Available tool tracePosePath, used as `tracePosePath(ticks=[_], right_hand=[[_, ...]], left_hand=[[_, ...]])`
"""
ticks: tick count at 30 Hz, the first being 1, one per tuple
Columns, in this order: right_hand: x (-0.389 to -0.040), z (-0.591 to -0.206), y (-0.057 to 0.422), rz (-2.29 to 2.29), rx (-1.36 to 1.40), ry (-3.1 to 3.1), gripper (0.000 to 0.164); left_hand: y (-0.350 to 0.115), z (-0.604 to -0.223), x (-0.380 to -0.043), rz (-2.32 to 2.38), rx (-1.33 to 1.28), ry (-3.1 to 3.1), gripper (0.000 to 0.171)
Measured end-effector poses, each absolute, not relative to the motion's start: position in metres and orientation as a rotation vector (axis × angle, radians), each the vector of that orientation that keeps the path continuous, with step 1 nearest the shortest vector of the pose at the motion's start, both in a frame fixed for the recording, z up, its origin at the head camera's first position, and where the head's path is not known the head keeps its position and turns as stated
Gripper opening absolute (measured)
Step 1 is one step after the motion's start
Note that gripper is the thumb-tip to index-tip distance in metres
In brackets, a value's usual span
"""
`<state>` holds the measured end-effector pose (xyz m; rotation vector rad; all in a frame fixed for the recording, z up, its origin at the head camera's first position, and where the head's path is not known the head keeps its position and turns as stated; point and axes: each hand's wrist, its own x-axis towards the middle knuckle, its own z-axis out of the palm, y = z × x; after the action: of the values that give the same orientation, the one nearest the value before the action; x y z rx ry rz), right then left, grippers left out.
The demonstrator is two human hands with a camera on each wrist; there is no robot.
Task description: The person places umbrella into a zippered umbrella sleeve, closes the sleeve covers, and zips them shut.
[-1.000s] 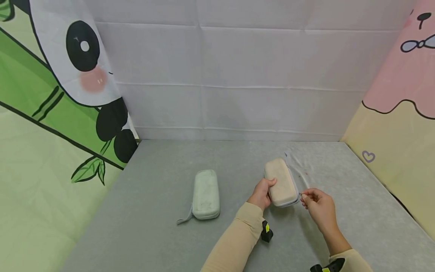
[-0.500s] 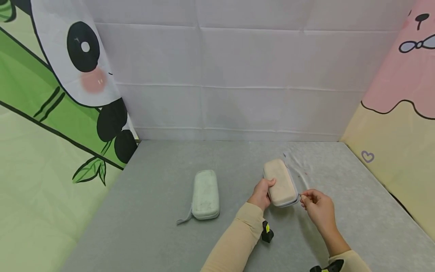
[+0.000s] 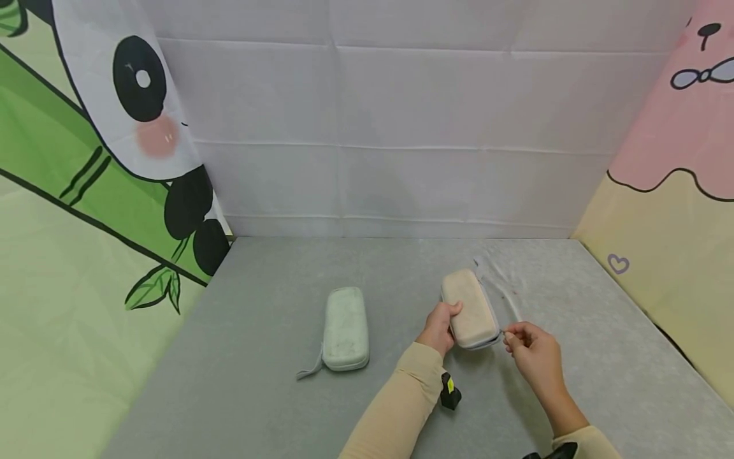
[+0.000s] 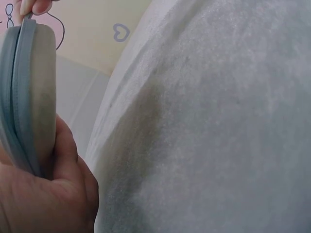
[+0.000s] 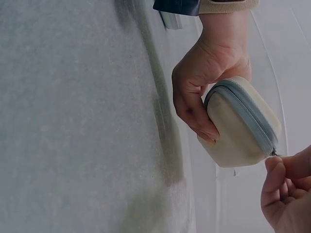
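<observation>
My left hand grips a beige zip case from its left side, thumb over the top face and fingers beneath. The case is held above the table, tilted, with a grey-blue zipper round its edge. At the near right corner my right hand pinches the zipper pull between thumb and forefinger. A narrow dark line runs between the zipper's two bands in the left wrist view. Most of the pull is hidden by the right fingertips.
A pale green zip case lies on the grey table to the left, its grey strap trailing toward the near left. A wrinkle in the cloth runs behind the hands. White, green and pink printed curtains enclose the table.
The beige case and both hands have drifted very slightly left in the head view. Each hand keeps the same hold, and the pale green case stays where it lies.
</observation>
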<state>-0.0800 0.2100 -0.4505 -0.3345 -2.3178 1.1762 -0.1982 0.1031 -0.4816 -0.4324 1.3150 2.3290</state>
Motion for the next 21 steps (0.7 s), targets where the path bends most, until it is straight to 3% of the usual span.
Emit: tracePosePath(ticks=[21], right_hand=[[-0.0726, -0.4467, 0.2077, 1.186, -0.303, -2.323, 0.004]], left_hand=[[0.0966, -0.474, -0.1924, 2.323, -0.453, 1.262, 0.034]])
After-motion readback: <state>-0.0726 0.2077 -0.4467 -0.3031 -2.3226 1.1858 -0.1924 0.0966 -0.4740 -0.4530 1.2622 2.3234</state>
